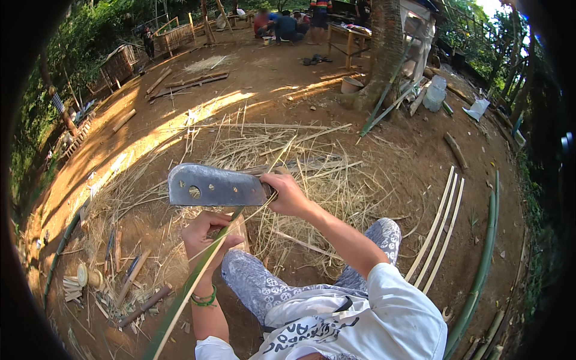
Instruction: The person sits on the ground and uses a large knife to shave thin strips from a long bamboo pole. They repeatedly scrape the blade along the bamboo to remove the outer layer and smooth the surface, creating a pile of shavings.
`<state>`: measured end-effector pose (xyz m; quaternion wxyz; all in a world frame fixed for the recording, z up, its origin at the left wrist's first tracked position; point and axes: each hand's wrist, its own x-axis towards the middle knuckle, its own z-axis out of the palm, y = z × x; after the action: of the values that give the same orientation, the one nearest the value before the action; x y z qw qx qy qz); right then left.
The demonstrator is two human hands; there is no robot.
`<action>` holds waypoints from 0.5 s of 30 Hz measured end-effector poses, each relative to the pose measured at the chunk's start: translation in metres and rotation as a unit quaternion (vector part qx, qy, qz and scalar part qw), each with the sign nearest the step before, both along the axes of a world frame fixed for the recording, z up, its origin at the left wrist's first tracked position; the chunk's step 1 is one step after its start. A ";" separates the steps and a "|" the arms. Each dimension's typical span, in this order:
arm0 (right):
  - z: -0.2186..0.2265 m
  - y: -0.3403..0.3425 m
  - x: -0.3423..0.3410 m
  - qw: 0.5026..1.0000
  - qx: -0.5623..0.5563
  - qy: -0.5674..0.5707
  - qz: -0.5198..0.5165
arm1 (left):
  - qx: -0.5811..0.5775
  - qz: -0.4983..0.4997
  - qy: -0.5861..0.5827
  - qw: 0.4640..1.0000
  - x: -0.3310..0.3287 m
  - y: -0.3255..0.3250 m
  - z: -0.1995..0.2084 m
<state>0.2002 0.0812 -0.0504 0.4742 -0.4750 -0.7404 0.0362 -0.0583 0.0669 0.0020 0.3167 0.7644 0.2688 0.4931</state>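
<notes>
My right hand (pixel 289 194) is closed round the handle of a broad cleaver (pixel 225 187), whose grey blade has several holes and points left. In my left hand (pixel 205 235) is a long green bamboo strip (pixel 193 277), gripped between thumb and fingers. The strip slants up from the lower edge to the cleaver, and its upper end reaches the blade's lower edge near the handle. A pale, thin sliver (pixel 282 153) sticks up beyond my right hand. Behind my left hand a pale wooden block (pixel 240 233) is partly hidden.
Bamboo shavings (pixel 324 198) litter the ground ahead of my knees. Three pale strips (pixel 435 231) and a green bamboo pole (pixel 480 273) lie at right. Wood pieces (pixel 144 306) lie at lower left. A tree trunk (pixel 384 54), a bucket (pixel 352 85) and several people (pixel 288 29) are farther off.
</notes>
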 end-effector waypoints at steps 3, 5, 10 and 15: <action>-0.018 -0.006 -0.001 0.999 -0.006 0.043 -0.030 | 0.091 0.005 0.064 0.994 0.005 -0.005 0.002; -0.026 -0.013 -0.009 0.993 0.001 0.112 -0.034 | 0.115 0.004 0.048 0.992 0.005 -0.006 -0.002; -0.035 -0.047 -0.025 0.869 -0.243 0.422 -0.087 | 0.099 0.004 0.039 0.994 0.015 -0.026 -0.012; -0.038 -0.047 -0.026 0.736 -0.262 0.615 -0.105 | 0.142 0.010 0.047 0.989 0.025 -0.048 -0.026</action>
<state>0.1742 0.0339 -0.0883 0.6838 -0.5295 -0.1943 0.4629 -0.0333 0.0192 -0.0242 0.1870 0.8209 0.2186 0.4933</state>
